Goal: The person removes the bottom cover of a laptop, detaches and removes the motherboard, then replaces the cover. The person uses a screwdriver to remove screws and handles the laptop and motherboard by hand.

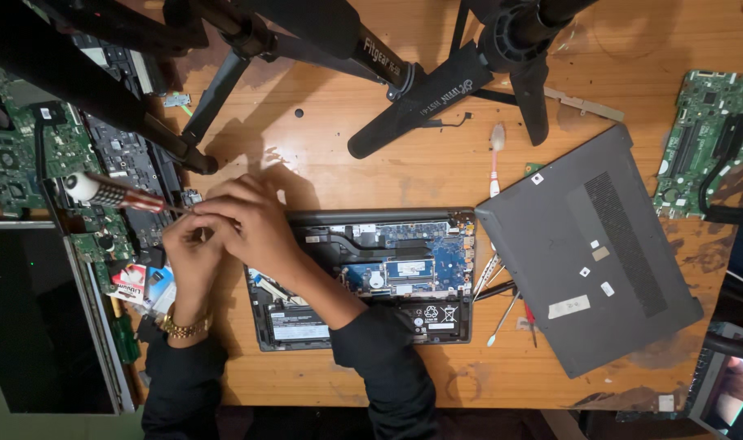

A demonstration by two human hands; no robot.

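Beside opened laptop (363, 277) on table (404, 163): right hand (253, 220) and left hand (188, 244) together, gripping screwdriver (114, 194); removed cover (587, 253) far right.

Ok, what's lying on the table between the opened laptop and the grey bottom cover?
In the head view, between the opened laptop and the grey bottom cover lie a toothbrush and a few thin hand tools.

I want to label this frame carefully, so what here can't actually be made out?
Head view:
- Screwdriver tip: hidden behind the left hand and right hand.
- Open laptop left end: covered by the right forearm.
- Green circuit board: cut off by the right edge.
- Whatever the fingers pinch: too small.
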